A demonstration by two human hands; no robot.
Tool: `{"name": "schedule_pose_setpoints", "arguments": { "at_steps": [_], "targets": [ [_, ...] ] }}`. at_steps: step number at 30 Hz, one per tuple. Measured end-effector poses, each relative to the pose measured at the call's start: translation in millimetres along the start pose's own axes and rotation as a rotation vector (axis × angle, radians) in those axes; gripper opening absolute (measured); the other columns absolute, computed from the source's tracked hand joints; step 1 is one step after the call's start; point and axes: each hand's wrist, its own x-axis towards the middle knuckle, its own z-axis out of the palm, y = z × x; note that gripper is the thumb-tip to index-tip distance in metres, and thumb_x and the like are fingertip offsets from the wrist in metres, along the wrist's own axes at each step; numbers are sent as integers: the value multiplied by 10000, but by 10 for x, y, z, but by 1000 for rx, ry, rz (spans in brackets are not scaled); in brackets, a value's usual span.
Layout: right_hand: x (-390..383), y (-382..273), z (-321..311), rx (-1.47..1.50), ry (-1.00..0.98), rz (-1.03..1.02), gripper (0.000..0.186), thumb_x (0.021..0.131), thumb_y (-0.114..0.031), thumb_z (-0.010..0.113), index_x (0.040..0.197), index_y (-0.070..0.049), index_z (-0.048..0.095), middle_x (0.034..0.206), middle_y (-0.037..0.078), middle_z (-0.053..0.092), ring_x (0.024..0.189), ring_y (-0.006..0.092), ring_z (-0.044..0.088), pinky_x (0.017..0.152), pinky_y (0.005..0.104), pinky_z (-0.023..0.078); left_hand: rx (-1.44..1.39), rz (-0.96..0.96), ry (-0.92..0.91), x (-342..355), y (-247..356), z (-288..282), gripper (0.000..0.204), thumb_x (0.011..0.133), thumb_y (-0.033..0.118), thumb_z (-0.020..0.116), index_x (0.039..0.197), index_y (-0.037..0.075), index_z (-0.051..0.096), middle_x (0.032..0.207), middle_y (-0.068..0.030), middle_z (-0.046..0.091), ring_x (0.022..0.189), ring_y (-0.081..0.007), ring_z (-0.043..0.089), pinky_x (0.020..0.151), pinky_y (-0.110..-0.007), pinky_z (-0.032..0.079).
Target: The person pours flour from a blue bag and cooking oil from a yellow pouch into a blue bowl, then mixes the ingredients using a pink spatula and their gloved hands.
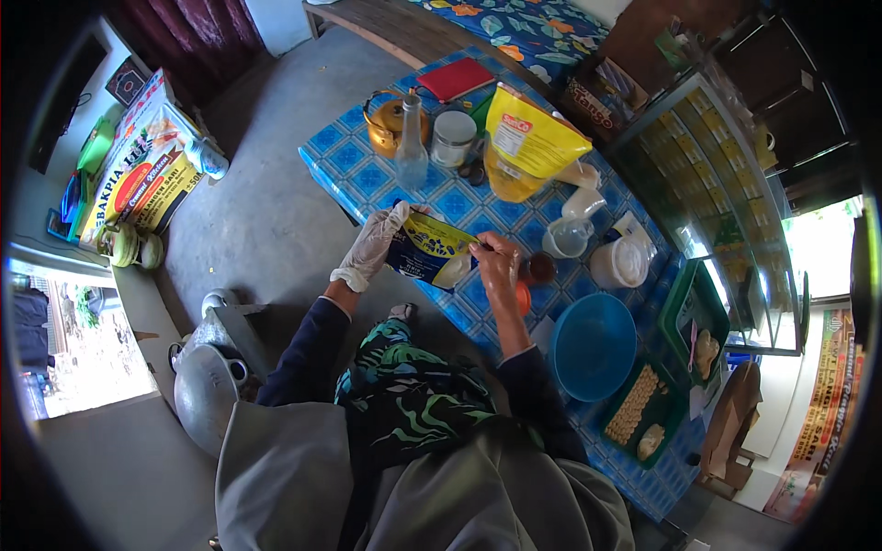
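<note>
Two hands share one load at the centre of my head view: a flat, oblong packet of glossy dark blue and yellow film (428, 246). The left hand (375, 241), in a pale, thin glove, is closed on its left end; the bare right hand (497, 264) pinches the right end between thumb and fingers. I judge the packet light and pliable, with film that could slip against a smooth glove, more likely to crease or split than to break. I would take hold at the two short ends, where the hands already are, and keep the squeeze gentle over the middle, since I cannot tell how full it is.

As for its looks, yellow runs across the upper part with small blue figures, dark blue fills the lower left, and a pale rounded patch sits at lower right. It slants down toward the right of the frame, against the left border of the table (333, 151) with its blue tile-patterned cover; how high it is above that, I cannot tell.

Right of the right hand I see a deep, round blue plastic bowl (595, 347), and above the hands a large, upright yellow plastic pouch (533, 138). Toward the top of the frame stand a clear glass bottle (411, 151) and a rounded gold-coloured metal kettle (384, 129).
</note>
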Motion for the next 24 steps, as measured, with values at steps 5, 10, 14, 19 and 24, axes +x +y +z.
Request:
{"name": "schedule_pose_setpoints", "arguments": {
  "at_steps": [5, 10, 14, 19, 24],
  "targets": [
    [442, 118, 445, -407, 36, -85, 101, 790, -62, 644, 872, -9, 668, 772, 172, 636, 735, 332, 618, 663, 441, 476, -167, -135, 58, 315, -253, -466, 471, 971, 444, 501, 1107, 11, 626, 1020, -79, 669, 904, -157, 619, 857, -289, 478],
    [620, 539, 658, -415, -5, 96, 132, 813, -127, 612, 883, -46, 691, 870, 184, 676, 842, 355, 652, 715, 441, 502, -521, -376, 199, 501, -796, -910, 466, 990, 420, 458, 1205, 19, 562, 1151, -81, 634, 1014, -178, 605, 931, -357, 483],
    [692, 734, 677, -366, 82, 281, 131, 815, -134, 602, 872, -64, 697, 876, 173, 686, 866, 350, 657, 731, 437, 508, -637, -376, 198, 499, -890, -962, 465, 975, 402, 506, 1208, 1, 537, 1153, -98, 624, 1018, -225, 606, 949, -406, 473],
    [1028, 861, 863, -635, 224, 82, 154, 789, -78, 623, 911, -65, 715, 769, 147, 686, 771, 322, 670, 673, 411, 507, -206, -240, 444, 202, -866, -1302, 451, 945, 411, 557, 1104, -10, 586, 993, -122, 662, 877, -203, 643, 740, -341, 505],
    [1447, 948, 918, -756, 143, -316, 427, 775, -34, 569, 1191, -117, 610, 1049, 211, 613, 911, 400, 620, 748, 487, 507, -120, -455, 360, -310, -818, -1463, 460, 939, 368, 574, 1169, -30, 560, 977, -129, 663, 880, -213, 643, 724, -326, 502]
  ]
}}
